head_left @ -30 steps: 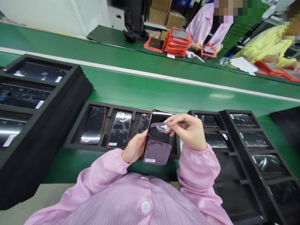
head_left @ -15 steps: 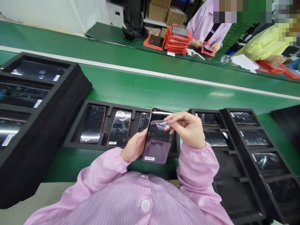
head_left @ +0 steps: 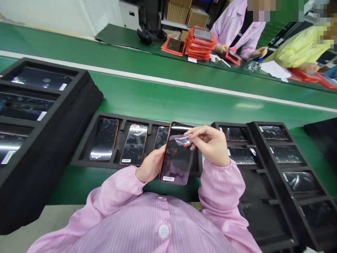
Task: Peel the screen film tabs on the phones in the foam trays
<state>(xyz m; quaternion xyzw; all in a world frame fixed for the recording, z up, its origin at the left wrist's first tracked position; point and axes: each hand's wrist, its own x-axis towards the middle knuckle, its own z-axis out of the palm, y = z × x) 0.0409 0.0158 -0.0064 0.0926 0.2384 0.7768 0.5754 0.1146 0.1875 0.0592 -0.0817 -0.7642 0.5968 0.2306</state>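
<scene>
Clear film (head_left: 181, 140) apparently being peeled or laid, direction unclear. Left hand (head_left: 151, 165) grasps the phone (head_left: 176, 163) over the middle tray (head_left: 81, 156); right hand (head_left: 212, 144) pinches the film's far end. Either move calls for a steady phone and light pinch.

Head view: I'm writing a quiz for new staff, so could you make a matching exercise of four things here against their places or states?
1. Left hand
2. Right hand
3. Red stack
4. White button

A. On the pink shirt
B. Pinching clear film
C. Beyond the white strip
D. Holding a phone by its side

Pairs: 1-D; 2-B; 3-C; 4-A
</scene>
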